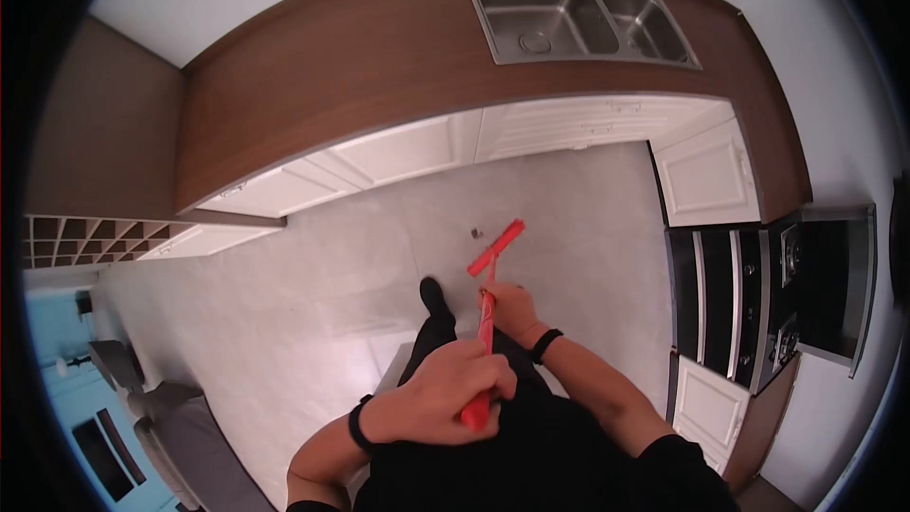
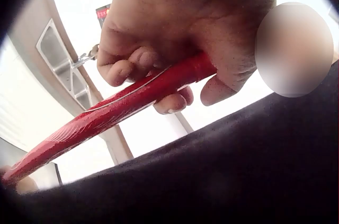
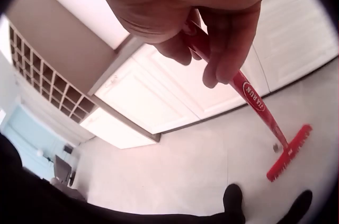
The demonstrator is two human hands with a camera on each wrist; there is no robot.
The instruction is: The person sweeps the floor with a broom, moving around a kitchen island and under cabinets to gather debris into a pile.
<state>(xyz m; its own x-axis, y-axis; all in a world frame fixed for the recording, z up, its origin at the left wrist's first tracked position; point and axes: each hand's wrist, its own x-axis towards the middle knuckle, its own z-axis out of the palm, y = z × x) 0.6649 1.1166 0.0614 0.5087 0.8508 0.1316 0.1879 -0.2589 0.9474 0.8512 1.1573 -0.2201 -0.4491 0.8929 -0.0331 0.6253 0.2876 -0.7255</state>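
Note:
A long-handled red floor brush [image 1: 498, 246] slants down from the body, its bristled head low over the floor. My left hand [image 1: 441, 396] grips the upper end of the handle, and the left wrist view shows its fingers curled round the red shaft [image 2: 116, 107]. Lower down, my right hand [image 1: 512, 311] holds the same handle. In the right wrist view the fingers of the right hand [image 3: 212, 23] wrap the shaft above an oval label reading JIA RUN. A small dark bit [image 1: 476, 233] lies on the floor beside the brush head.
Ahead runs a brown counter [image 1: 332, 66] over white cabinets [image 1: 398, 147], with a double steel sink [image 1: 545, 19]. A dark oven and stove [image 1: 730, 303] stand at the right. A grey sofa [image 1: 204, 446] sits at the lower left. A black shoe [image 1: 433, 296] is on the pale floor.

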